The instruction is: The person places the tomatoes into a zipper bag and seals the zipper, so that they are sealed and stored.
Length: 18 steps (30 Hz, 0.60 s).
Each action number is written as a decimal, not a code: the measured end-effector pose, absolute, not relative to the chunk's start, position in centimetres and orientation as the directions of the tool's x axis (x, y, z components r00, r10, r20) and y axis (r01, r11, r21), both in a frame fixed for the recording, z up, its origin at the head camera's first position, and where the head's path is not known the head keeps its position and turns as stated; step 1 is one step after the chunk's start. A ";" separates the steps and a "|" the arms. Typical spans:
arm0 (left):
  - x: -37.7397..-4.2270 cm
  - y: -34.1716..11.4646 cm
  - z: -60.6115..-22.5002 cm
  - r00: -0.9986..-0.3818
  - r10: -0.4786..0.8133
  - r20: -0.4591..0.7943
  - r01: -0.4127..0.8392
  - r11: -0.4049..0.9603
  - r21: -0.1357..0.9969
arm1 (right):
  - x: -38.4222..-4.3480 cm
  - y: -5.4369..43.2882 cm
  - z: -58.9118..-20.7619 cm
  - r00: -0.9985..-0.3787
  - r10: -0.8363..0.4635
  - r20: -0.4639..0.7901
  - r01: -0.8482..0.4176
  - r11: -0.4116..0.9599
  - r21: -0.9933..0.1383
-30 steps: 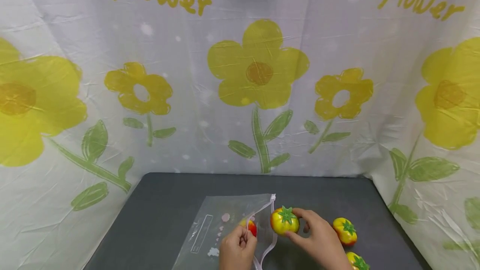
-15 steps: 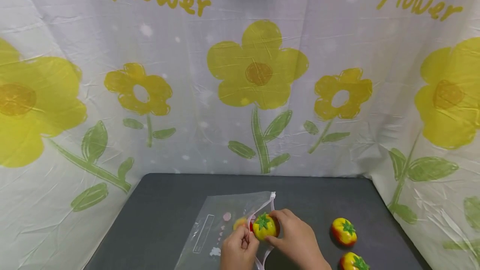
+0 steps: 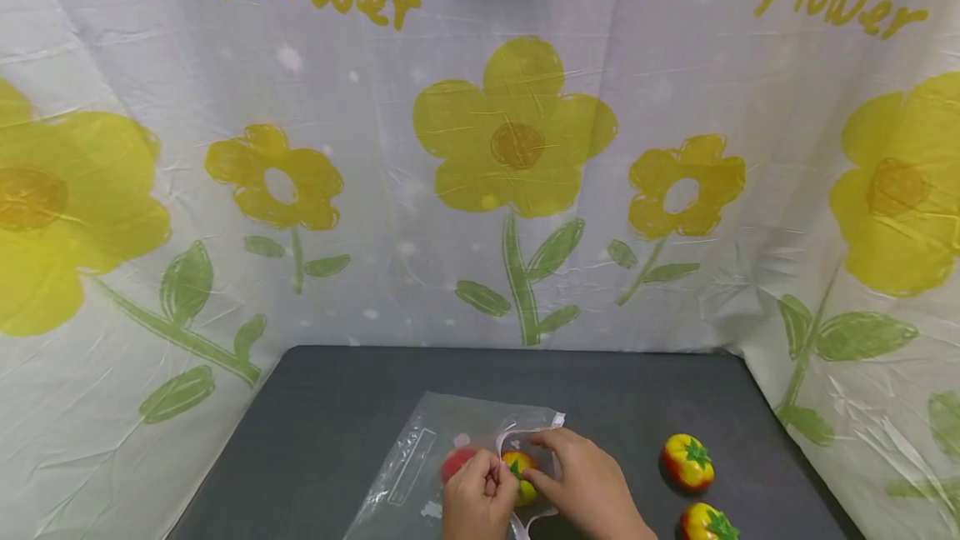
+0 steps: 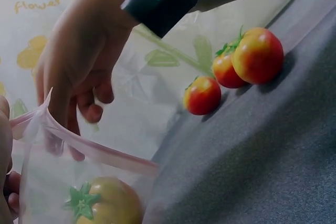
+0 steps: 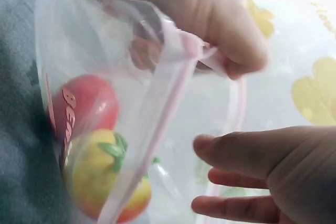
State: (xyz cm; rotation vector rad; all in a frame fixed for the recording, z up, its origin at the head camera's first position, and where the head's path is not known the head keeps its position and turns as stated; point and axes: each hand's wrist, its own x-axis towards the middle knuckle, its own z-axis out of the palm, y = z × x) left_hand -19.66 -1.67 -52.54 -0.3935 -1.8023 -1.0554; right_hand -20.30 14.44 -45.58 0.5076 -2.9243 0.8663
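Observation:
My left hand (image 3: 480,497) pinches the rim of a clear zip bag (image 3: 408,444) with a pale pink zip edge, keeping its mouth apart. Inside lie a yellow-red toy tomato (image 5: 97,174) with a green leafy top and a redder round one (image 5: 92,103), both seen through the plastic in the right wrist view. At the bag's mouth is my right hand (image 3: 588,482). In the right wrist view, its thumb and fingers (image 5: 236,156) are spread with nothing between them, apart from the tomato.
More toy tomatoes rest on the dark grey table (image 3: 337,390) to the right: one farther back (image 3: 687,463), one nearer (image 3: 705,523). The left wrist view shows a third (image 4: 258,56). A flower-print curtain (image 3: 390,298) hangs behind the table.
My right hand has carried a toy tomato leftward into the bag and let it go. The left hand keeps its pinch on the rim while the bag's far corner has shifted slightly.

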 end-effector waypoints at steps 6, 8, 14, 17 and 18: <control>-19.9 -1.5 -52.6 -0.455 -0.209 0.866 0.655 0.580 0.484 | -19.5 17.0 -45.6 -0.985 -0.133 0.110 -0.171 0.840 -0.515; -19.9 -1.5 -52.5 -0.459 -0.218 0.862 0.652 0.576 0.493 | -19.5 18.3 -45.7 -0.993 -0.059 0.099 -0.101 0.861 -0.498; -19.8 -1.3 -52.2 -0.486 -0.251 0.837 0.637 0.554 0.536 | -19.9 23.8 -46.6 -0.997 0.073 -0.016 0.072 0.879 -0.472; -19.8 -1.3 -52.3 -0.500 -0.257 0.827 0.634 0.542 0.552 | -20.0 27.2 -47.6 -0.987 0.126 -0.099 0.157 0.877 -0.454; -19.8 -1.3 -52.3 -0.507 -0.261 0.822 0.629 0.540 0.559 | -20.0 28.2 -48.0 -0.981 0.144 -0.133 0.189 0.875 -0.445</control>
